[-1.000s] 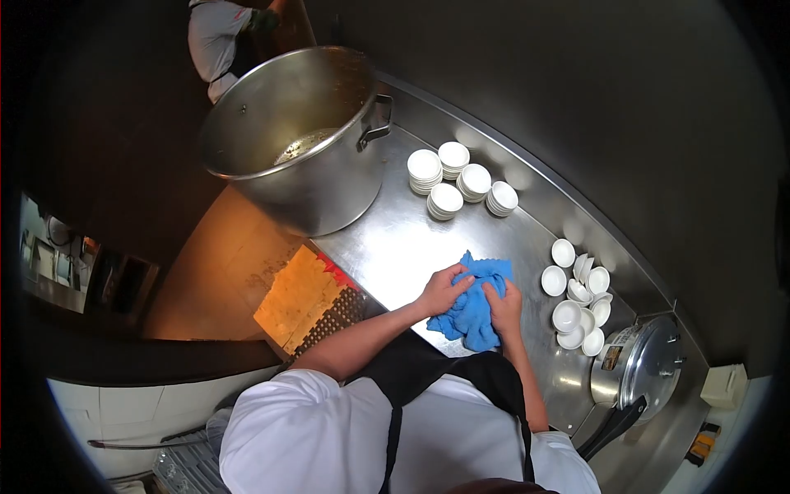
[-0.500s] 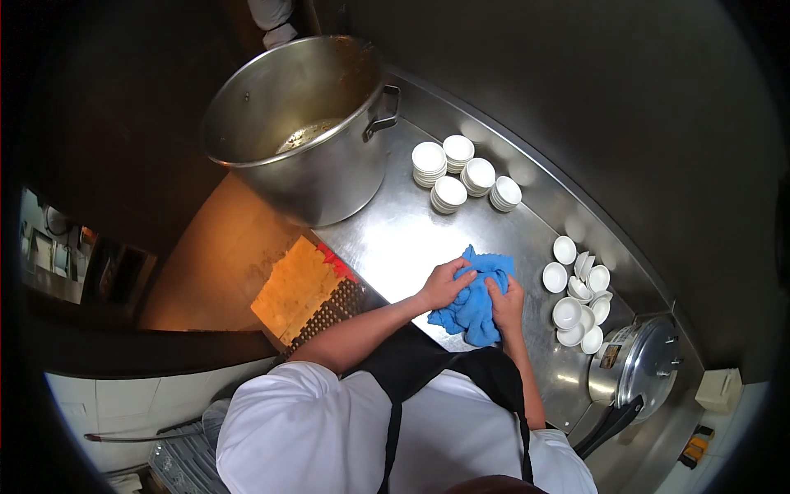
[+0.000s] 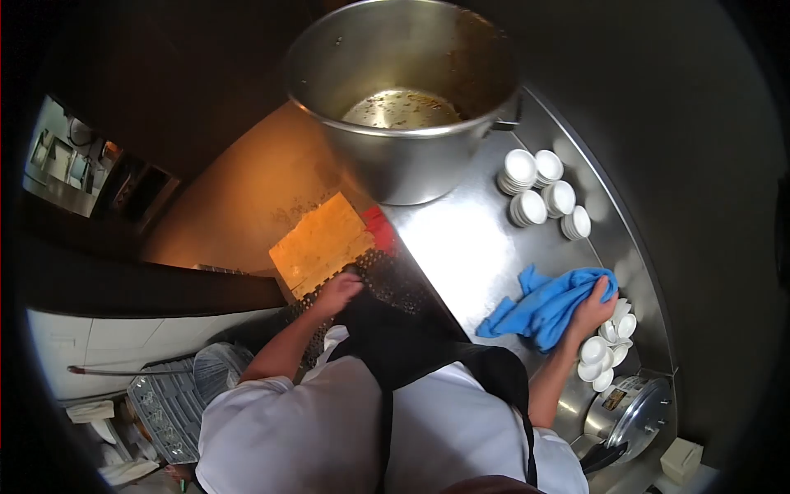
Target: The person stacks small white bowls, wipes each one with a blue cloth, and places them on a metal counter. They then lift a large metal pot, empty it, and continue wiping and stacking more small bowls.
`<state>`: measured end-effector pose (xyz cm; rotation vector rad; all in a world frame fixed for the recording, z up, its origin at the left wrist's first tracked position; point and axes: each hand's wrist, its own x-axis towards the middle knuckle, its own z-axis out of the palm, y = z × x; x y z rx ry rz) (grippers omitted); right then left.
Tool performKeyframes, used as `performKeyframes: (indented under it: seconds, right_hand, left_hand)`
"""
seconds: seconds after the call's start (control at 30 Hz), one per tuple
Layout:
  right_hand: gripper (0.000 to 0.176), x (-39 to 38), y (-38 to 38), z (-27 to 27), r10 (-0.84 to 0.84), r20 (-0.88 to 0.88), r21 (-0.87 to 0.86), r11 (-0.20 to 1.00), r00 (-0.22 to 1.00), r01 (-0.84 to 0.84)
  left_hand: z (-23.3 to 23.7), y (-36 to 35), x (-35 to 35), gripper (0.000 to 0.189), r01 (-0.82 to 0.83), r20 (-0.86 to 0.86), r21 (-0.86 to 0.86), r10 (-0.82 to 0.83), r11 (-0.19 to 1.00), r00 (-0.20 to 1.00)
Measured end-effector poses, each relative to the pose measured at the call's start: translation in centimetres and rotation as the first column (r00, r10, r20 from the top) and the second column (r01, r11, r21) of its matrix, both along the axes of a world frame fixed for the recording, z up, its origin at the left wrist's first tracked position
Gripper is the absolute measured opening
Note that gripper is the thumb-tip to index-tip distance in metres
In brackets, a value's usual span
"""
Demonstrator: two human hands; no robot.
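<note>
My right hand (image 3: 594,311) is closed on one end of a blue cloth (image 3: 547,306). The rest of the cloth spreads leftward over the steel counter, its folds loose. Beside and partly behind this hand are loose small white bowls (image 3: 592,350), some tipped over, and the hand hides several of them. My left hand (image 3: 339,294) is apart from the cloth, in front of my apron and left of the counter edge. Its fingers are curled, slightly blurred, and nothing shows in them. Below it lie a dark perforated mat (image 3: 383,280) and an orange-lit flat sheet (image 3: 321,245).
A large steel pot (image 3: 403,160) with some liquid and bits inside stands at the counter's far end. Stacks of white bowls (image 3: 528,207) line the raised back edge. A lidded pressure cooker (image 3: 629,416) is at the right, its dark handle pointing towards me. Grey trays (image 3: 164,412) are at lower left.
My left hand has let go of the cloth and moved left. My right hand has carried the cloth rightward to the loose bowls. The view has shifted, so the pot appears farther right.
</note>
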<state>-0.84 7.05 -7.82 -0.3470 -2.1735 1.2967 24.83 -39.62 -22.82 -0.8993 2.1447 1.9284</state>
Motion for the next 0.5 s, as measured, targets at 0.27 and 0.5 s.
performKeyframes:
  seconds: [0.27,0.5]
  right_hand:
    - [0.048,0.5,-9.8,-1.9,-0.326,-0.01,0.398,0.866,0.945,0.303]
    - [0.052,-2.3,-21.4,2.8,-0.132,-0.056,-0.419,0.903,0.99,0.096]
  left_hand:
    - [-14.7,-26.1,14.1,0.042,0.108,0.795,-0.213,0.108,0.971,0.597]
    - [-8.5,-38.2,2.1,0.038,0.382,0.72,-0.218,-0.117,0.898,0.684]
